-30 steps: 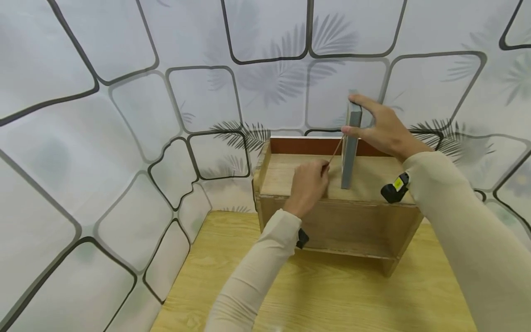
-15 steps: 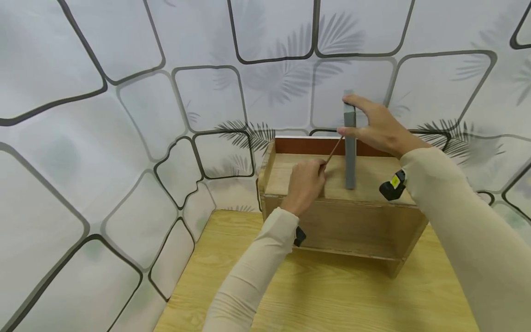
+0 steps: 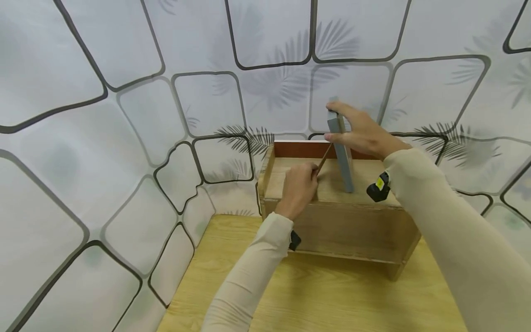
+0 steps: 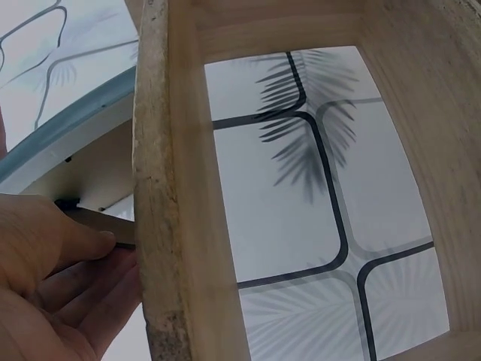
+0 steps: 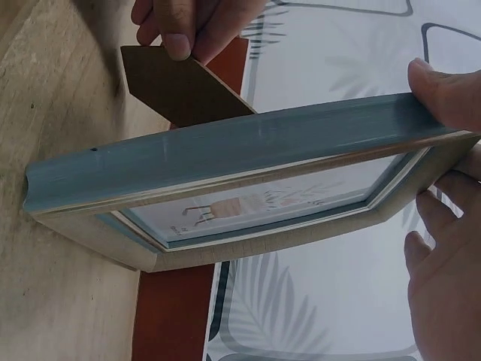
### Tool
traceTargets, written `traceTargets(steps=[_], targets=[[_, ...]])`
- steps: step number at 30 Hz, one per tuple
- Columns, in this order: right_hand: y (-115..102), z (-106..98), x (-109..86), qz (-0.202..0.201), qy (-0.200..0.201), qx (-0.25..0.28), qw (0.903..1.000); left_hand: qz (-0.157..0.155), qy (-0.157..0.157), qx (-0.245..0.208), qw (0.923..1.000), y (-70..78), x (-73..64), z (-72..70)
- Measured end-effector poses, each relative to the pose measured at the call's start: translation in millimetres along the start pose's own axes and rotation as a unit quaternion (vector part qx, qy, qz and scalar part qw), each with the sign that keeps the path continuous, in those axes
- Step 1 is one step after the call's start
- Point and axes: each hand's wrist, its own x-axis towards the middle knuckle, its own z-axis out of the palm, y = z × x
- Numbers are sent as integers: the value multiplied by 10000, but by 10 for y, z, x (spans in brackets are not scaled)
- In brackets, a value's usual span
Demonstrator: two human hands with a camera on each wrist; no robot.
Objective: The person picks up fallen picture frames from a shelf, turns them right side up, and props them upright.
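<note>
The right hand (image 3: 362,134) is clamped on the upper end of a frame (image 3: 342,159), its digits spread around the blue edge; the left hand (image 3: 297,188) pinches the end of the stand (image 5: 180,89), a flat brown leg splayed out from the frame's back. From where I'm standing, the frame is tilted over the top board of a wooden shelf (image 3: 348,230), its upper end leaning left. The lower end comes down on the board, just behind the shelf's front edge; I can't be sure it bears any weight there.

That front edge runs close by the left wrist too. To the left, board stretches between the left hand and the shelf's raised side. Behind the frame is a red-brown rail (image 3: 296,150), low enough that the frame rises well above it against the patterned wall (image 3: 286,101). To the right, more board lies between the frame and a black wrist camera (image 3: 377,188). The shelf sits on a yellow wood table (image 3: 344,304), which runs out in front of it.

Half a second ago the frame stood nearly upright. Its top has since swung left, and the right hand went with it; the lower end has hardly shifted. The left hand has edged slightly left, the stand still pinched.
</note>
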Motion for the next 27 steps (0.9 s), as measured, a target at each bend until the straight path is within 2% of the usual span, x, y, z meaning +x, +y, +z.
traceTargets(steps=[14,18,20,22,25,27], targets=[[36,42,26,-126,-125,33,9998,-148,-38,-32,9999,-1,-2,31],[37,41,35,-138,-177,120,9997,-130,-40,194,9997,1,-8,16],[38,24,33,-127,-143,131,9997,-110,106,276,9995,9,-16,-4],[36,-8,25,-117,-7,192,9997,-89,427,283,9986,26,-23,-31],[47,-70,12,-91,282,390,9988,-28,989,-129,9950,81,-24,-75],[62,-104,14,-70,463,590,9972,-12,1161,-513,9919,140,-22,-99]])
